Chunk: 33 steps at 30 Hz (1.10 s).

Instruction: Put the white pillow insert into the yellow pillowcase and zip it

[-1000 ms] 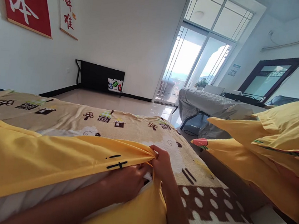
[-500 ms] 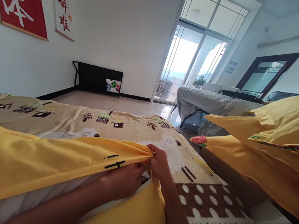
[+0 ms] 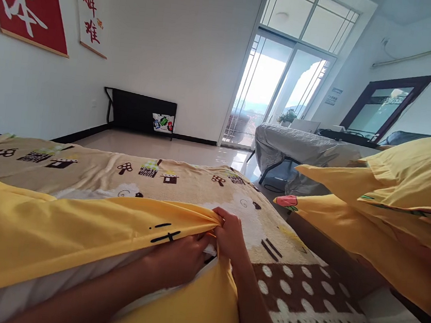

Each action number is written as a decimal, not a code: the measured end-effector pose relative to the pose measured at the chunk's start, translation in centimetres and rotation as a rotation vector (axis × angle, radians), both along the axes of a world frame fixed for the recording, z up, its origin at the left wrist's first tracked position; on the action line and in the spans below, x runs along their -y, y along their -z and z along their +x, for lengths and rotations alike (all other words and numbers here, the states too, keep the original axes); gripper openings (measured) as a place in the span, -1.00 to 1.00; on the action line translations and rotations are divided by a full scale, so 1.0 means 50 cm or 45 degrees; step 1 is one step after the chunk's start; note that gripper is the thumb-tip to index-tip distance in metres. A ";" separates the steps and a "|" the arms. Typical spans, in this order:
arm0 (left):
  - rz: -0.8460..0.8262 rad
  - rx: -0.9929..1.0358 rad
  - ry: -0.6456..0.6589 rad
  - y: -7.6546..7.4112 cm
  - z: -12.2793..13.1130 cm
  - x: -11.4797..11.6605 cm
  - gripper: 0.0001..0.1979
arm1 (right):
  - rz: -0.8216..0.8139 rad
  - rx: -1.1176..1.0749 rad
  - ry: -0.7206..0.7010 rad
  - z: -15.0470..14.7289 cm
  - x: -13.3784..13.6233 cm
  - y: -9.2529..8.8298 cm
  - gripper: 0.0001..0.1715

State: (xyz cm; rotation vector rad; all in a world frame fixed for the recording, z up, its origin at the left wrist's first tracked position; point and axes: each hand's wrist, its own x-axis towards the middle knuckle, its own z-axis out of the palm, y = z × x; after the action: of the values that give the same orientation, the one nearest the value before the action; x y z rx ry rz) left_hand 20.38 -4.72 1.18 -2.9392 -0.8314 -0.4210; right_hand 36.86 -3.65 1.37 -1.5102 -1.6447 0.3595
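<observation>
A yellow pillowcase (image 3: 76,226) with black printed marks spreads across the lower left. Through its open edge shows a white pillow (image 3: 34,283), partly covered by the cloth. My right hand (image 3: 229,233) is closed on the bunched corner of the pillowcase. Inside the opening, my left hand (image 3: 178,261) reaches up to that same corner from the lower left. Its fingers are curled around a white corner of the pillow, and their tips are partly hidden. The two hands are almost touching.
Beneath lies a beige and brown patterned blanket (image 3: 182,183). Yellow bedding (image 3: 411,178) is piled at the right. Beyond stand a plastic-covered table (image 3: 299,140), a black folded frame (image 3: 135,111) against the wall, and glass sliding doors (image 3: 282,86).
Almost nothing differs. Both hands keep their hold at the corner, and the view has shifted very slightly.
</observation>
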 end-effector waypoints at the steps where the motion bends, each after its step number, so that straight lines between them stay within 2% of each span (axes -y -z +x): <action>1: 0.018 0.010 0.033 0.001 0.000 -0.001 -0.63 | -0.001 0.000 0.000 0.000 0.000 0.000 -0.71; 3: 0.031 0.028 0.053 0.005 0.001 -0.004 -0.65 | 0.002 0.000 0.003 0.001 -0.001 0.000 -0.70; 7: -0.097 0.069 -0.039 0.007 0.004 -0.008 -0.67 | 0.013 -0.009 -0.005 -0.001 0.000 0.000 -0.71; 12: -0.119 0.097 0.044 0.002 0.003 -0.011 -0.60 | 0.039 -0.012 -0.034 -0.003 0.001 -0.001 -0.71; 16: -0.153 0.133 0.045 0.000 0.002 -0.011 -0.55 | 0.055 0.025 -0.027 -0.001 -0.001 -0.001 -0.69; 25: -0.055 0.054 0.008 -0.011 0.000 -0.002 -0.60 | 0.040 -0.006 -0.038 0.002 -0.004 0.006 -0.72; 29: 0.053 0.055 0.067 -0.010 -0.002 -0.003 -0.57 | 0.035 -0.020 -0.043 0.000 -0.004 0.007 -0.72; 33: 0.033 0.088 0.038 -0.008 -0.001 -0.004 -0.57 | 0.036 -0.011 -0.042 -0.002 -0.003 0.004 -0.72</action>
State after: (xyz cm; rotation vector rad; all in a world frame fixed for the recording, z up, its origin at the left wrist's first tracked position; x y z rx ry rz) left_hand 20.34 -4.51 1.60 -2.9318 -0.7839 -0.5342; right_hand 36.78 -3.48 1.15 -1.4602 -1.6630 0.3593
